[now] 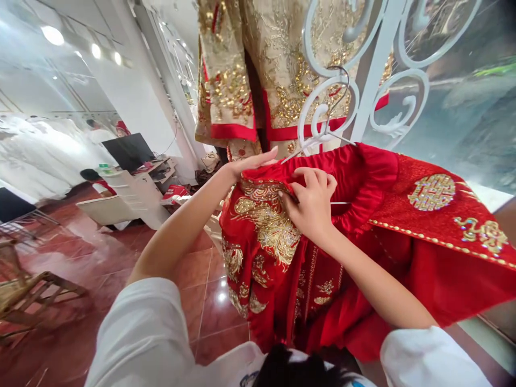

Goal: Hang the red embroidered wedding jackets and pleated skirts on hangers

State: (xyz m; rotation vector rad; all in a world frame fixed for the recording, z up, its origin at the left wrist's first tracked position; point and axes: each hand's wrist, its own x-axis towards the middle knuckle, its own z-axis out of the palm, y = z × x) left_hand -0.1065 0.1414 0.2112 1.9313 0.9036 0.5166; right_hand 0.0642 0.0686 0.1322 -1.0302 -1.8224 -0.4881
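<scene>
A red garment [363, 252] with gold embroidery hangs from a white hanger [322, 137] hooked on a white scrolled metal rack [374, 70]. My left hand [252, 164] lies with fingers stretched flat along the top edge of the garment near its collar. My right hand [310, 201] is closed, pinching the red fabric just below the hanger. Above and behind hangs a cream and gold embroidered garment [258, 70] with red trim.
Red glossy floor tiles [201, 279] spread below. A wooden chair [28, 293] stands at the left. A white desk with a dark monitor [129, 150] sits at the back, a person seated beside it. A glass window [463, 97] is at the right.
</scene>
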